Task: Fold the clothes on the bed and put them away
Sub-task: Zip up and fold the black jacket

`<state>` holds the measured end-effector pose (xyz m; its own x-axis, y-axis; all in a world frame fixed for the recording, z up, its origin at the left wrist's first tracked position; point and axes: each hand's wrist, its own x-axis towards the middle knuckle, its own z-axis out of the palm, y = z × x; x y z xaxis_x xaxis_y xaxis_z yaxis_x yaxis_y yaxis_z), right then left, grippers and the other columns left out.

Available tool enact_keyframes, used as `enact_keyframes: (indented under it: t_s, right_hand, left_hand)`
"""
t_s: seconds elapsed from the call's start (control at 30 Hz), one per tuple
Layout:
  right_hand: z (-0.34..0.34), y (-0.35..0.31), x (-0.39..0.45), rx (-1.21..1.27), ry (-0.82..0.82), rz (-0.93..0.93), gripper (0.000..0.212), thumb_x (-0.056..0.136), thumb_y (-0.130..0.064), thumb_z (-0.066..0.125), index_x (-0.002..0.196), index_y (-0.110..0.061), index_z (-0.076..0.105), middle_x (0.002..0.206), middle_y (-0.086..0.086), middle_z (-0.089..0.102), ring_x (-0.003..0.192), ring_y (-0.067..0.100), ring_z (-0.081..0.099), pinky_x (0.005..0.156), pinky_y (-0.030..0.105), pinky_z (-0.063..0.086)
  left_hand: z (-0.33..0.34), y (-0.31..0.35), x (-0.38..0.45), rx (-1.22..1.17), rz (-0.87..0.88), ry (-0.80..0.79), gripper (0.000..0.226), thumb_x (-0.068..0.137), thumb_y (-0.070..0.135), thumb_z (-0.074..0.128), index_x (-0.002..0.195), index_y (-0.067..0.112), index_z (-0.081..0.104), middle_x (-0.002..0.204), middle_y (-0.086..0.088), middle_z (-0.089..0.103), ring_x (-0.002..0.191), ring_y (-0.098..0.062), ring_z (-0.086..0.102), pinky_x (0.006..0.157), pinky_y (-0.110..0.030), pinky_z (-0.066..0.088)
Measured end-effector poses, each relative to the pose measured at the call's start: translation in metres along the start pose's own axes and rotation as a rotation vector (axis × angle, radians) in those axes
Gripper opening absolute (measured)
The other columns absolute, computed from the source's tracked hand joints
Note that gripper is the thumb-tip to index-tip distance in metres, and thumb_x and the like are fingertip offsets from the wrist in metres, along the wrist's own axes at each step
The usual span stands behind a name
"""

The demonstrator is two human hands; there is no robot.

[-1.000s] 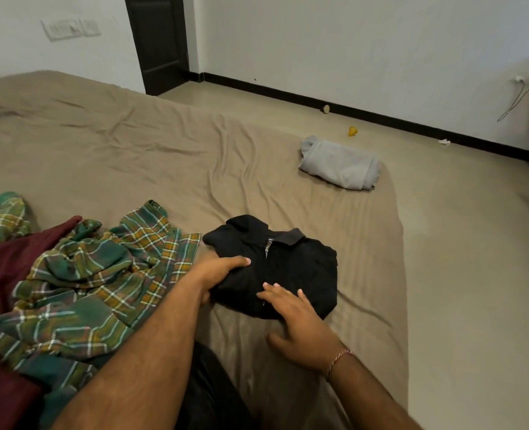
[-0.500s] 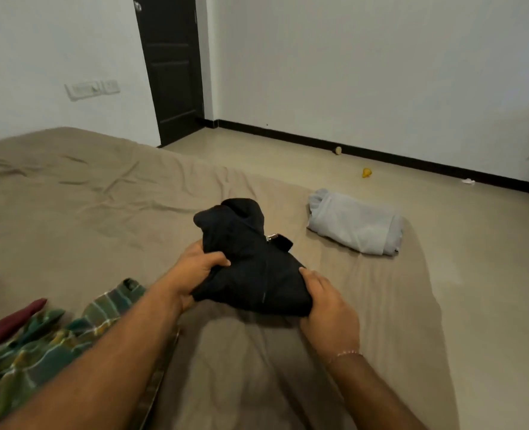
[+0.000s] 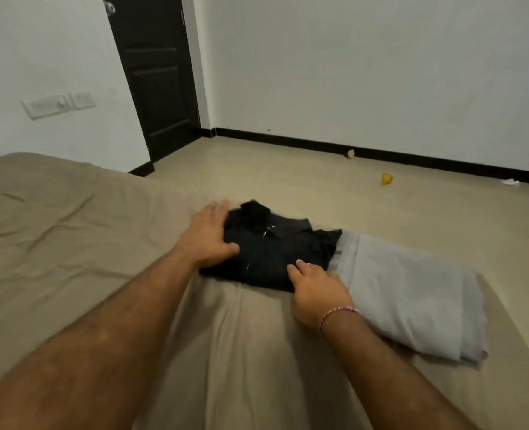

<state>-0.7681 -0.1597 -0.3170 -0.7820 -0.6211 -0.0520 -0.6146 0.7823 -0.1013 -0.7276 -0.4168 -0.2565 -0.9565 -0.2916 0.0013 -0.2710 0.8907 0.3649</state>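
The folded black shirt (image 3: 272, 249) lies on the bed (image 3: 70, 243) near its far edge, straight ahead of the person and between the two hands. Its long axis runs roughly from left to right across the view, a little slanted, with the collar on top toward the far side. Its right end touches the folded grey garment (image 3: 412, 293), and seems to overlap that garment's near corner a little, though the blur does not let one be sure. The left hand (image 3: 209, 235) rests on the left end of the shirt, the fingers stretched forward along the far left edge and the thumb pressing on the top near the front. The right hand (image 3: 316, 288) is at the near right corner, the fingertips lying on the cloth and the palm on the bed sheet; whether any fingers go under the shirt cannot be seen. Both hands look flat and fairly relaxed, pressing rather than gripping. Both are in contact with the shirt, so neither one is clearly nearer. The coming move probably depends on the shirt and the grey garment being side by side: the shirt seems placed, and letting it go is likely enough.
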Motion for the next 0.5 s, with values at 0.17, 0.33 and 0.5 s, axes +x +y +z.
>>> enact_keyframes:
  t_s: [0.17,0.33,0.5]
  right_hand:
    - [0.057,-0.001,-0.003,-0.088,0.080,0.013,0.074,0.099,-0.033,0.030,0.166,-0.024,0.000,0.174,0.004,-0.001,0.160,0.024,0.002,0.128,0.050,0.009]
    - [0.061,-0.011,-0.018,-0.077,0.146,0.011,0.070,0.100,-0.037,0.021,0.165,-0.025,0.000,0.173,0.003,-0.004,0.160,0.023,-0.006,0.126,0.055,-0.007]
    - [0.074,-0.058,-0.097,0.115,0.001,-0.058,0.071,0.101,-0.064,0.010,0.164,-0.034,-0.005,0.171,-0.008,-0.015,0.156,0.010,-0.019,0.124,0.046,-0.014]
  left_hand:
    - [0.106,-0.026,-0.023,0.190,0.059,-0.182,0.096,0.086,0.069,0.042,0.163,0.041,-0.009,0.172,0.008,-0.020,0.160,-0.017,-0.011,0.128,-0.056,0.016]
    - [0.103,-0.034,-0.054,0.214,0.054,-0.127,0.080,0.103,0.063,0.033,0.165,0.033,-0.007,0.173,0.002,-0.017,0.161,-0.018,-0.008,0.129,-0.049,0.009]
    - [0.120,-0.045,-0.155,0.269,0.073,-0.007,0.076,0.099,0.062,0.015,0.166,0.025,0.019,0.174,-0.006,0.008,0.160,-0.025,0.013,0.126,-0.055,0.013]
